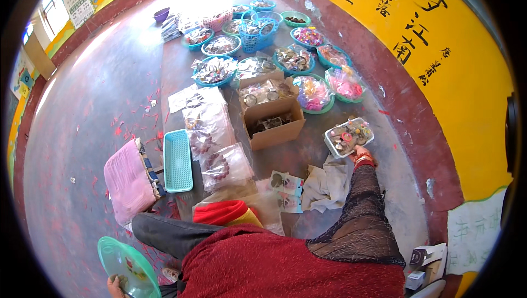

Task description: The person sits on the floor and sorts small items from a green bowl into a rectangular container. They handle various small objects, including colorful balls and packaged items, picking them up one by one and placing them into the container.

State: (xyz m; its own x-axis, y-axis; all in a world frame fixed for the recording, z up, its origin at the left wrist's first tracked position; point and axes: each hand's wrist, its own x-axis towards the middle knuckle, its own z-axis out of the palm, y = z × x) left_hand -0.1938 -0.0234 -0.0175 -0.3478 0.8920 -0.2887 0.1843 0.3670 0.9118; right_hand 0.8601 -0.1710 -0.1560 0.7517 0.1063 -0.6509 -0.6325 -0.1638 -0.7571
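"Red fabric of the wearer's top fills the space nearest the camera. What has the left hand got?"

"Its fingers look closed on the edge of a green basin, which sits tilted rather than level."

"And the right hand?"

"That arm is stretched well out, with the fingers at the near rim of a white basket heaped with small pieces. I can't tell whether they pinch the rim or dip inside, nor how far open they are."

"What lies around that grip?"

"Crumpled pale cloth just on its near left, an open cardboard box farther left, and pink bundles beyond. Past the left hand come a pink padded block and a turquoise tray."

"How would you handle it well?"

"I'd want a firm hold on the basket's wall before any pull, since a one-sided tug at full reach could tip that heap. Levelling the basin would be wise before anything goes in."
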